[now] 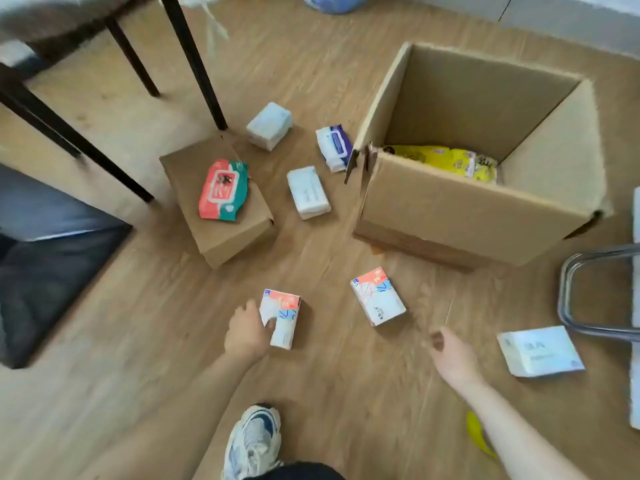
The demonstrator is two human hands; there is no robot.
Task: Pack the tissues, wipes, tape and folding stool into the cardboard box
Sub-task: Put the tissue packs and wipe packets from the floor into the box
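A big open cardboard box stands on the wood floor at the right, with a yellow pack lying inside. My left hand grips an orange-and-white tissue pack that rests on the floor. My right hand hovers with loosely curled fingers and nothing in it, just below a second orange-and-white tissue pack. Two pale tissue packs and a purple-and-white wipes pack lie left of the box. A red-and-green wipes pack sits on a small closed carton. A white tissue pack lies at the right.
Black table legs stand at the upper left, with a dark mat at the left edge. A metal tube frame shows at the right edge. My shoe is at the bottom, and a yellow object lies under my right forearm.
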